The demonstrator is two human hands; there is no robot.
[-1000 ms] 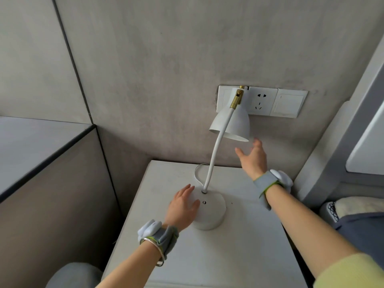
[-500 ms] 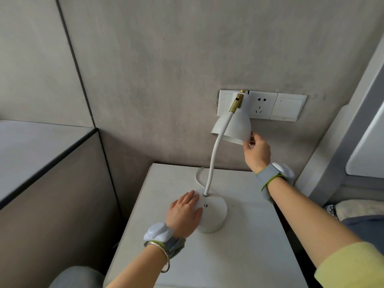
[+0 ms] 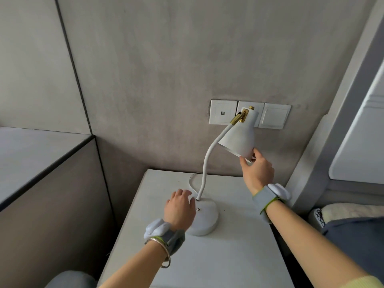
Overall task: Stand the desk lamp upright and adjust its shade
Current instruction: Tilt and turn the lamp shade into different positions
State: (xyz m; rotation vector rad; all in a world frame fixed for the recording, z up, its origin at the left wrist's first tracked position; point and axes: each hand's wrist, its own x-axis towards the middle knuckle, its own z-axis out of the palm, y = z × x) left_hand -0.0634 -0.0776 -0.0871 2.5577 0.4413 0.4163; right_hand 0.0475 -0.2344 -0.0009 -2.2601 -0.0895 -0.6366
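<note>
A white desk lamp stands upright on a white bedside table (image 3: 228,256). Its round base (image 3: 205,219) sits near the table's middle, and a curved white neck (image 3: 205,163) rises to a brass joint (image 3: 241,116). The white cone shade (image 3: 239,138) tilts, its opening facing down and to the left. My right hand (image 3: 256,171) pinches the shade's lower rim from below. My left hand (image 3: 179,208) rests flat on the left side of the base, fingers spread, pressing rather than gripping.
Wall switch and socket plates (image 3: 224,112) sit right behind the shade. The lamp's white cord (image 3: 192,179) loops on the table behind the base. A grey ledge (image 3: 31,154) runs at the left, and a bed with grey bedding (image 3: 353,231) lies at the right.
My right hand went from open near the shade to gripping its rim, and the shade has swung right, its top now over the middle wall plate. My left hand stays on the base.
</note>
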